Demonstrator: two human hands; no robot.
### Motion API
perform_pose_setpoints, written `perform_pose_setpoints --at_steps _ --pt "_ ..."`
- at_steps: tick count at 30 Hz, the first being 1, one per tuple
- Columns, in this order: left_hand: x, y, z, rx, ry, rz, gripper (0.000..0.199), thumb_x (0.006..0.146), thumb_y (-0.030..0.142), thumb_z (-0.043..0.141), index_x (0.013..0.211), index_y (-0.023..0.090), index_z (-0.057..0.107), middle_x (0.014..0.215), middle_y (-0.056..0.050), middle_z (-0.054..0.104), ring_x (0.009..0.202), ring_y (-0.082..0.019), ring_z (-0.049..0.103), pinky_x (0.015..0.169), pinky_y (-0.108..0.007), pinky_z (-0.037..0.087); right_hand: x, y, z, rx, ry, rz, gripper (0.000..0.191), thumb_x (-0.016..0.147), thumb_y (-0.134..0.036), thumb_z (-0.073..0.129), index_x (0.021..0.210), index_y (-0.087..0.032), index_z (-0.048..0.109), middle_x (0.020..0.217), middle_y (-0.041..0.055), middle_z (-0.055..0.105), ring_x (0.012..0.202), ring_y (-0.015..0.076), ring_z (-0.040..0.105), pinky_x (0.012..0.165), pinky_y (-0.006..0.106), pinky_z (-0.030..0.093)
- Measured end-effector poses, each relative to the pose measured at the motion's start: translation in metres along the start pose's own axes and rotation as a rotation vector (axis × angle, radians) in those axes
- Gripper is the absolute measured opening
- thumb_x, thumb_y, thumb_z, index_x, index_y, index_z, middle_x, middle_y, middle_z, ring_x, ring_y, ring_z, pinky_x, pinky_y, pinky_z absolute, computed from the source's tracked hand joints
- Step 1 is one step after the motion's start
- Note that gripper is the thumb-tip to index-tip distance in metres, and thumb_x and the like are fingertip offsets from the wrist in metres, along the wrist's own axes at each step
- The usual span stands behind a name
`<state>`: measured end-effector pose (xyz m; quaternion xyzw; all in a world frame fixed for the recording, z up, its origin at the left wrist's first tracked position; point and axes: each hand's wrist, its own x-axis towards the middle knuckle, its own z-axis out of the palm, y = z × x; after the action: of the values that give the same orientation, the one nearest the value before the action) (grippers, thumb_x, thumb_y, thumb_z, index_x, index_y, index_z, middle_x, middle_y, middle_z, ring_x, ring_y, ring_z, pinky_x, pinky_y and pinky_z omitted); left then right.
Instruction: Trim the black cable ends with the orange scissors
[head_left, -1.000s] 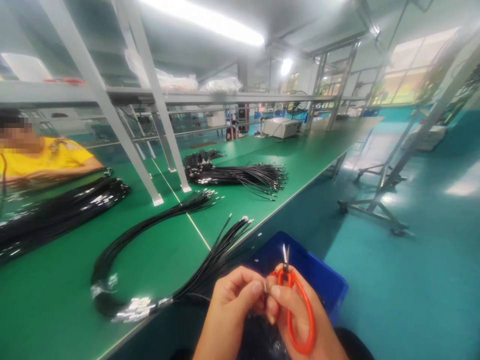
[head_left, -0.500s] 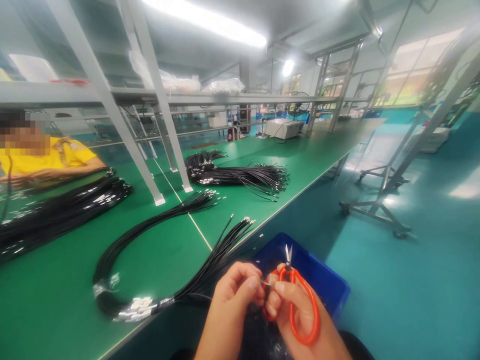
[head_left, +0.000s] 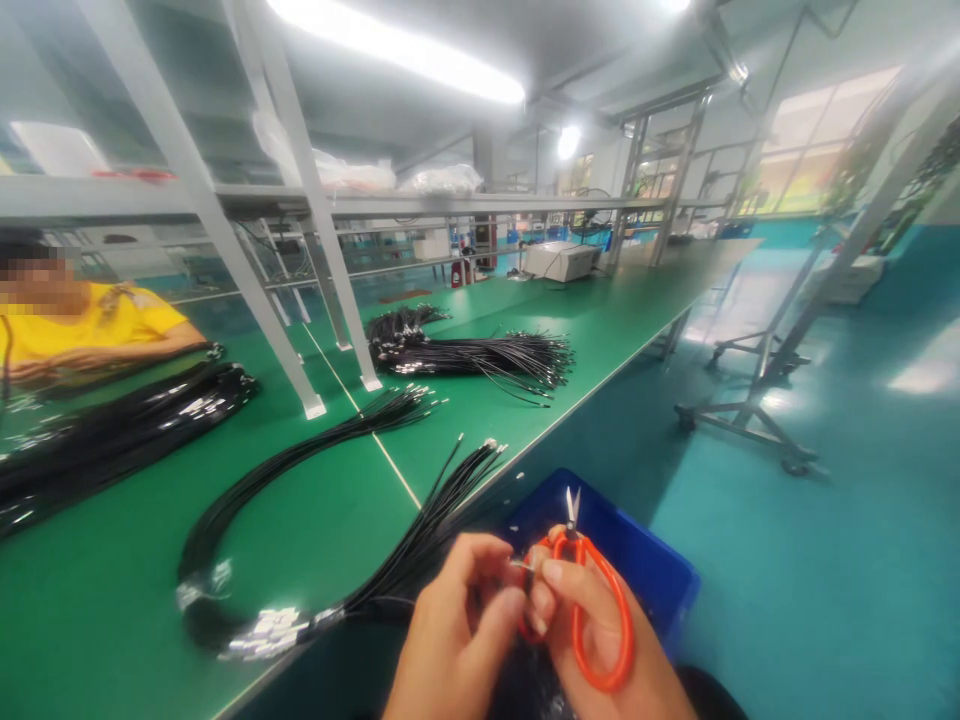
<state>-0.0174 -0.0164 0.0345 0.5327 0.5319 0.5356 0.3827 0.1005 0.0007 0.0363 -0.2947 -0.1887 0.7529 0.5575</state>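
My right hand (head_left: 581,600) holds orange-handled scissors (head_left: 622,640), their blades pointing up and slightly parted. Its thumb and forefinger pinch one end of a small, thin pale piece (head_left: 520,564). Close beside it on the left, my left hand (head_left: 469,610) has curled fingers at the other end of that piece, its thumb a little apart from the forefinger; the exact contact is blurred. Left of my hands, a curved bundle of black cables (head_left: 217,520) with silvery ends lies on the green table (head_left: 300,540), some strands reaching the table edge.
Below my hands is a blue bin (head_left: 652,550). More black cables (head_left: 480,355) lie farther back near metal shelf posts (head_left: 330,270). At the far left, a person in yellow (head_left: 127,325) sits by another cable pile (head_left: 127,430). A wheeled metal frame (head_left: 757,410) stands right.
My left thumb has moved down and away from the left forefinger. The pinch of my right hand is much the same. The whole view has shifted slightly.
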Motion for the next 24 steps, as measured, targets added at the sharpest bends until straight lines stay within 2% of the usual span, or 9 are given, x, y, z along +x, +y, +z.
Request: perform_pose_setpoints --at_steps 2,6,8,10,14,19,22,24 --pt "-0.002 -0.001 0.002 -0.157 -0.106 -0.079 0.007 0.074 0.025 0.067 0.077 0.02 0.064 0.064 0.0 0.066 0.059 -0.016 0.059 0.059 -0.024 0.045 -0.003 0.0 0.0 -0.025 -0.01 0.005 0.01 0.067 -0.025 0.072 0.071 -0.019 0.064 0.057 -0.0013 0.055 0.056 0.014 0.048 0.056 0.026 0.044" --pt "-0.002 -0.006 0.001 -0.226 -0.11 -0.134 0.014 0.075 0.028 0.067 0.068 0.017 0.063 0.062 0.0 0.064 0.059 -0.013 0.055 0.059 -0.022 0.041 -0.003 -0.002 0.0 -0.112 0.022 -0.055 0.019 0.07 -0.025 0.073 0.083 -0.019 0.06 0.062 -0.0017 0.059 0.051 0.0116 0.047 0.053 0.024 0.042" --pt "0.0 -0.008 -0.001 -0.23 -0.156 -0.153 0.017 0.074 0.03 0.069 0.069 0.016 0.063 0.064 0.0 0.062 0.06 -0.013 0.051 0.058 -0.021 0.039 0.0 -0.002 0.002 -0.127 0.064 -0.11 0.031 0.064 -0.025 0.079 0.087 -0.02 0.058 0.07 -0.0007 0.064 0.049 0.009 0.046 0.049 0.021 0.04" --pt "0.001 -0.009 -0.002 -0.284 -0.19 -0.173 0.021 0.073 0.034 0.07 0.069 0.015 0.062 0.065 0.0 0.061 0.061 -0.013 0.05 0.057 -0.022 0.038 0.003 -0.001 0.004 -0.136 0.074 -0.132 0.037 0.059 -0.024 0.082 0.086 -0.021 0.056 0.07 -0.0012 0.065 0.048 0.0081 0.045 0.046 0.019 0.038" --pt "0.002 -0.006 0.0 -0.42 -0.147 -0.196 0.026 0.07 0.037 0.074 0.064 0.015 0.061 0.062 0.0 0.062 0.056 -0.011 0.047 0.055 -0.021 0.037 0.002 0.004 0.007 -0.172 0.079 -0.179 0.032 0.063 -0.025 0.079 0.085 -0.022 0.056 0.061 -0.0052 0.058 0.048 0.0088 0.047 0.047 0.019 0.04" --pt "0.003 -0.007 -0.001 -0.463 -0.124 -0.258 0.03 0.065 0.039 0.077 0.062 0.015 0.058 0.056 0.003 0.057 0.051 -0.008 0.041 0.05 -0.019 0.034 -0.004 0.004 0.004 -0.306 0.182 -0.31 0.032 0.062 -0.024 0.08 0.083 -0.025 0.056 0.064 -0.0045 0.064 0.045 0.0087 0.049 0.044 0.019 0.039" --pt "0.005 -0.011 -0.002 -0.447 -0.143 -0.248 0.032 0.064 0.04 0.077 0.062 0.015 0.058 0.055 0.003 0.053 0.051 -0.008 0.039 0.05 -0.019 0.033 -0.004 0.002 0.005 -0.4 0.178 -0.398 0.028 0.062 -0.021 0.077 0.083 -0.025 0.059 0.078 -0.0008 0.07 0.056 0.0118 0.056 0.053 0.022 0.046" --pt "0.005 -0.013 -0.002 -0.442 -0.155 -0.243 0.032 0.064 0.04 0.077 0.062 0.015 0.058 0.056 0.004 0.052 0.051 -0.008 0.038 0.05 -0.019 0.032 -0.004 0.001 0.006 -0.485 0.158 -0.446 0.024 0.064 -0.017 0.073 0.082 -0.025 0.06 0.079 -0.0004 0.07 0.066 0.0147 0.061 0.06 0.024 0.048"
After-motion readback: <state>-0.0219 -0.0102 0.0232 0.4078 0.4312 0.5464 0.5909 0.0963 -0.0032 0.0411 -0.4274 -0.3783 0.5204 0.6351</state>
